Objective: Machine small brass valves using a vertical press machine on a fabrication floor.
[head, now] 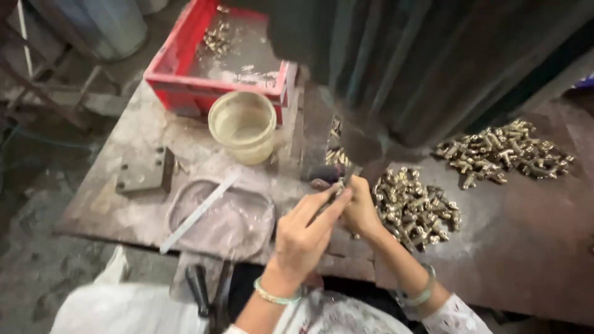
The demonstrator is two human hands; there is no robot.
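At the middle of the worn metal workbench (185,142), both hands meet under the dark machine body (421,68). Left hand (306,232) comes up from below, fingers pressed together, pinching a thin dark tool (334,193) that points up toward the machine. Right hand (361,213) sits just beside it, touching it, fingers curled shut; what it grips I cannot tell, it's hidden behind the left fingers. Pale green bangles on both wrists.

Just right of the right hand, touching its edge, lies a heap of small brass fittings (414,207). A second heap of brass fittings (504,151) sits farther right, apart from the first. To the left, a cream plastic tub (242,127) stands before a red crate (185,68) with a few brass pieces inside. A grey metal block (145,170) and a shallow grey tray (223,219), a flat strip laid across it, rest nearer the bench edge.
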